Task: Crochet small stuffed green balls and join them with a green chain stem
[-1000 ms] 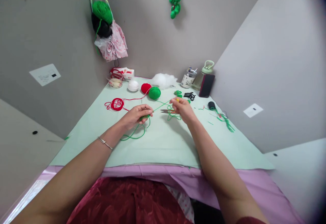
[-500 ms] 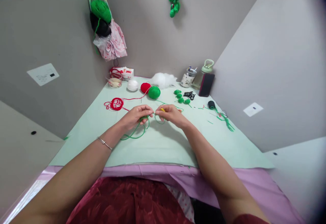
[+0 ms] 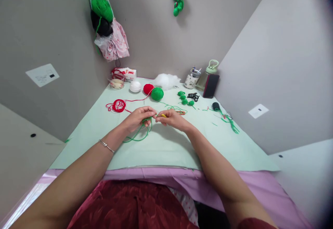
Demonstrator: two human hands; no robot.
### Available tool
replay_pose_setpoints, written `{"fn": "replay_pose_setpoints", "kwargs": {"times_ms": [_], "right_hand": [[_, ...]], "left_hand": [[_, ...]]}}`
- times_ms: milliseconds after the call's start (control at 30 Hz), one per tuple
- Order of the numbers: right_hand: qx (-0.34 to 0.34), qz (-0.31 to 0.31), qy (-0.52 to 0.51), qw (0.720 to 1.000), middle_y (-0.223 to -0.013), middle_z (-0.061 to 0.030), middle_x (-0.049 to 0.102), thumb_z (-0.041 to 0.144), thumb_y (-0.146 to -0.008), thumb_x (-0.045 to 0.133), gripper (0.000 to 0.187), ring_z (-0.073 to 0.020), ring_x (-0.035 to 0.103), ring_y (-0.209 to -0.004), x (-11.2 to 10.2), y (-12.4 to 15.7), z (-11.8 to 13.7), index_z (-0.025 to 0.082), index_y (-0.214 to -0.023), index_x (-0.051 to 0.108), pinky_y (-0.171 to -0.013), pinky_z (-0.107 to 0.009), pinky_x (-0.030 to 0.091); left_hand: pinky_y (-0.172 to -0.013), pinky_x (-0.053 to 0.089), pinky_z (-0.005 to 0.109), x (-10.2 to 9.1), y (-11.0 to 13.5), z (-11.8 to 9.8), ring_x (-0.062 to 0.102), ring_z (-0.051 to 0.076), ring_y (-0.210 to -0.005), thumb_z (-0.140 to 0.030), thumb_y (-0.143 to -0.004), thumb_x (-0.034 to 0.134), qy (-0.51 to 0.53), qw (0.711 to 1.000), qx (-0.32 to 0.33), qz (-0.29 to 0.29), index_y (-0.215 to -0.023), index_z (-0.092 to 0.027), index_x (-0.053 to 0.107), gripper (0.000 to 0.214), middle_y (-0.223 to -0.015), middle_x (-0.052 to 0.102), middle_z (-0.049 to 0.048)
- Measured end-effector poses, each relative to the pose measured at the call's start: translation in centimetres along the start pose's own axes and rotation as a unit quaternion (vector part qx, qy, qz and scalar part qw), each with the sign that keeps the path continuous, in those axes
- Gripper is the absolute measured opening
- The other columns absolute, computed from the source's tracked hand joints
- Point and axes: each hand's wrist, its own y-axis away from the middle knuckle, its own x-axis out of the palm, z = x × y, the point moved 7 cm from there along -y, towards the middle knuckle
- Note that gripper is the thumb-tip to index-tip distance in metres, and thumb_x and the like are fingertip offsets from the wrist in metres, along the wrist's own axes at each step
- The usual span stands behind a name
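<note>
My left hand is closed, pinching green yarn whose strands loop down below it onto the table. The small worked piece between its fingertips is mostly hidden. My right hand is closed around a crochet hook with a yellow handle. The hook's tip meets the yarn at my left fingertips, and the two hands nearly touch. Behind them lies a green yarn ball, with a strand running from it toward my right hand. An orange item lies partly hidden beyond that hand.
Farther back are a red yarn ball, a white ball, stuffing and a tangle of red yarn. Toward the right are small green crocheted pieces, a black hair claw, a phone, a bottle and a black spool.
My right hand has moved slightly left and down, closer to my left hand, with the crochet hook tilted flatter. The yarn loop below it has gone from sight.
</note>
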Motion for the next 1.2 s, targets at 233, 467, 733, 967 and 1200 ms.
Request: {"fn": "replay_pose_setpoints", "kwargs": {"times_ms": [233,467,733,967,1200], "right_hand": [[-0.025,-0.200,-0.051,0.978,-0.051,0.0107,0.037,0.063,-0.073,0.070,0.047,-0.0054,0.015,-0.044,-8.4,-1.1,-1.3,0.019,-0.086,0.063,-0.043,-0.027,0.008],[-0.027,-0.105,-0.039,0.993,-0.054,0.0074,0.051,0.052,-0.075,0.079,0.051,-0.0078,0.035,-0.048,-3.6,0.2,0.6,0.018,-0.111,0.071,-0.046,-0.024,0.022],[-0.030,-0.084,0.008,0.996,-0.053,0.0064,0.052,0.057,-0.079,0.072,0.040,-0.0057,0.030,-0.044,-3.8,-0.5,-0.1,0.018,-0.077,0.064,-0.044,-0.023,0.020],[-0.069,-0.229,0.035,0.970,-0.061,0.0046,0.056,0.058,-0.078,0.070,0.041,-0.0107,0.044,-0.053,-5.7,-0.3,0.1,0.020,-0.093,0.064,-0.049,-0.024,0.037],[-0.080,-0.108,0.098,0.986,-0.054,0.0050,0.046,0.057,-0.080,0.073,0.043,-0.0100,0.037,-0.055,-0.6,1.4,2.8,0.018,-0.065,0.063,-0.054,-0.027,0.029]], "left_hand": [[-0.045,0.039,0.020,0.3,0.1,-0.6,0.053,0.004,-0.047,-0.037,-0.073,0.084,0.007,1.000,-0.006,-0.010,-0.085,-0.015,0.067,0.030,-0.080,0.068,-0.0002],[-0.048,0.041,0.019,0.2,0.1,0.0,0.056,0.005,-0.050,-0.036,-0.076,0.083,0.008,1.000,-0.007,-0.006,-0.087,-0.015,0.070,0.027,-0.080,0.069,0.0007],[-0.049,0.047,0.020,0.1,-0.1,0.2,0.059,0.007,-0.054,-0.034,-0.077,0.082,0.035,0.999,-0.001,-0.004,-0.088,-0.015,0.069,0.026,-0.082,0.071,0.0024],[-0.059,0.057,0.023,0.5,-0.2,0.3,0.071,0.013,-0.065,-0.028,-0.087,0.072,0.068,0.998,0.006,0.008,-0.093,-0.013,0.072,0.017,-0.091,0.077,0.0096],[-0.065,0.061,0.027,0.2,-0.3,0.1,0.076,0.020,-0.075,-0.024,-0.095,0.060,0.099,0.995,0.014,0.000,-0.098,-0.010,0.074,0.020,-0.094,0.079,0.0146]]}}
